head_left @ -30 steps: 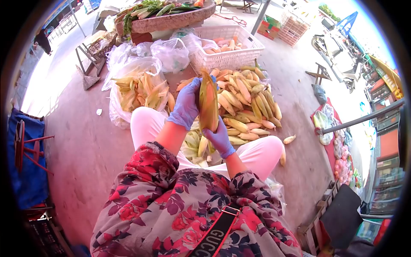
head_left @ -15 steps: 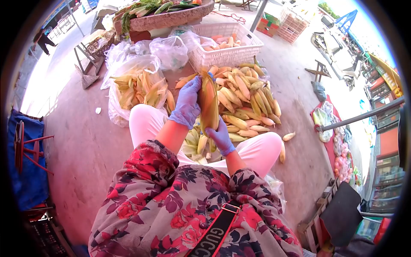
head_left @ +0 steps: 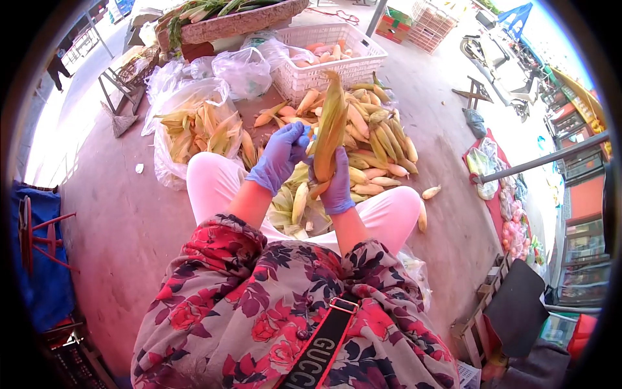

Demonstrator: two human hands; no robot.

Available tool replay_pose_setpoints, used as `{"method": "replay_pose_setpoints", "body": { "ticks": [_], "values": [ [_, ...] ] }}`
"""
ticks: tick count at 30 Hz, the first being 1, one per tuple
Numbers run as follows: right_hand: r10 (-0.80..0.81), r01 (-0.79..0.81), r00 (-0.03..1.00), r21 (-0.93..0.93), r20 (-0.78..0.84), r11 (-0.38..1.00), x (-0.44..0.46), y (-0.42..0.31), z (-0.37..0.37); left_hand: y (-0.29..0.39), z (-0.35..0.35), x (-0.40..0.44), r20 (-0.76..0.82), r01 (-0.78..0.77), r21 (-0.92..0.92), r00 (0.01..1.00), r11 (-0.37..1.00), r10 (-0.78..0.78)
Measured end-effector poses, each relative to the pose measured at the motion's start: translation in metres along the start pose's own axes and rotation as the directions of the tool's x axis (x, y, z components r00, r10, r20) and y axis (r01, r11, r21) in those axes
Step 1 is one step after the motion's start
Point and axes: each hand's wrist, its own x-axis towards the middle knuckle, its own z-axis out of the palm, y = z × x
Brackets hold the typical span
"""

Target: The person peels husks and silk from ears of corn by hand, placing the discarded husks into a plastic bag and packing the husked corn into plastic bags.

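Note:
Both of my hands wear thin purple gloves. My right hand (head_left: 337,187) is closed round the lower part of a large ear of corn in its husk (head_left: 331,123), which stands nearly upright. My left hand (head_left: 281,157) is closed at the left side of that ear, fingers bent together; what they pinch is too small to make out. Beyond my hands lies a heap of corn ears (head_left: 382,139), some husked. A clear bag of loose husks (head_left: 197,126) stands left of the heap. More husks (head_left: 283,206) lie between my knees.
Behind the heap stands a white plastic crate (head_left: 291,81) holding peeled ears. A stone trough (head_left: 240,23) of vegetables is behind white plastic bags (head_left: 243,71). Single ears (head_left: 431,192) lie by my right knee. A metal pole (head_left: 544,157) juts in from the right. A person (head_left: 58,69) is far left.
The corn ear has tilted and risen, now mainly in my right hand. My left hand has moved from the ear's upper side to lower beside it. The whole view has shifted slightly.

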Motion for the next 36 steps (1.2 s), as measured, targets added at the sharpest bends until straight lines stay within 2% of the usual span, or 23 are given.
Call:
{"method": "replay_pose_setpoints", "body": {
  "ticks": [1,2,4,5,6,8,9,10,12,13,17,20,23,26,29,32,35,36],
  "values": [
    [0.041,-0.041,0.999,0.07,0.009,0.997,0.009,-0.017,0.0,-0.007,0.001,-0.009,-0.025,0.088,0.172,0.996,0.981,-0.085],
    [0.071,-0.073,0.997,0.141,0.023,0.987,0.016,-0.03,-0.004,-0.02,-0.003,-0.016,0.034,0.021,0.198,0.999,0.98,-0.029],
    [0.019,-0.029,0.995,-0.107,-0.093,0.994,0.02,-0.027,-0.013,-0.022,-0.004,-0.021,-0.066,0.023,0.162,0.998,0.987,-0.012],
    [-0.176,0.145,0.982,-0.343,-0.061,0.928,0.027,-0.014,-0.023,-0.017,-0.03,-0.017,0.133,0.106,0.192,0.982,0.976,-0.133],
    [-0.248,0.215,0.969,-0.528,0.009,0.821,0.02,-0.018,-0.014,-0.024,-0.028,-0.011,0.082,-0.057,0.289,0.996,0.956,0.035],
    [-0.362,0.341,0.925,-0.68,0.118,0.649,0.016,-0.011,-0.008,-0.034,-0.029,-0.007,0.003,-0.338,0.503,0.921,0.795,0.39],
    [-0.398,0.358,0.91,-0.702,0.116,0.615,0.012,-0.008,-0.001,-0.026,-0.024,-0.013,0.012,-0.348,0.569,0.909,0.745,0.416],
    [-0.436,0.378,0.892,-0.721,0.117,0.581,0.009,-0.005,0.005,-0.022,-0.008,-0.016,0.017,-0.439,0.492,0.869,0.752,0.495],
    [-0.403,0.362,0.909,-0.677,0.104,0.641,0.003,0.002,0.014,-0.017,-0.001,-0.007,-0.014,-0.513,0.25,0.846,0.821,0.533],
    [-0.397,0.369,0.909,-0.69,0.128,0.623,0.002,0.009,0.013,-0.015,0.003,-0.002,-0.046,-0.521,0.284,0.831,0.805,0.554],
    [-0.372,0.375,0.911,-0.731,0.177,0.57,-0.003,0.021,0.009,-0.008,-0.001,0.016,-0.229,-0.436,-0.011,0.877,0.9,0.422],
    [-0.364,0.374,0.914,-0.72,0.178,0.585,-0.002,0.026,-0.002,-0.003,-0.008,0.018,-0.223,-0.325,-0.128,0.93,0.937,0.293],
    [-0.371,0.387,0.909,-0.719,0.192,0.577,-0.002,0.031,-0.008,-0.008,-0.007,0.019,-0.282,-0.344,-0.155,0.914,0.926,0.292],
    [-0.424,0.405,0.888,-0.739,0.178,0.538,-0.001,0.035,-0.011,-0.007,-0.002,0.017,-0.3,-0.41,-0.147,0.885,0.9,0.355],
    [-0.434,0.422,0.879,-0.743,0.195,0.52,-0.003,0.03,-0.007,0.001,0.007,0.018,-0.255,-0.502,0.071,0.826,0.862,0.503],
    [-0.426,0.398,0.887,-0.761,0.177,0.512,-0.006,0.031,-0.006,-0.002,-0.008,0.026,-0.298,-0.463,0.061,0.837,0.884,0.459],
    [-0.431,0.4,0.886,-0.752,0.171,0.524,-0.005,0.036,-0.009,0.0,0.006,0.016,-0.347,-0.442,-0.073,0.852,0.894,0.393],
    [-0.414,0.379,0.899,-0.721,0.14,0.581,-0.004,0.038,-0.013,-0.001,0.007,0.018,-0.309,-0.467,-0.217,0.866,0.857,0.393]
  ]
}}
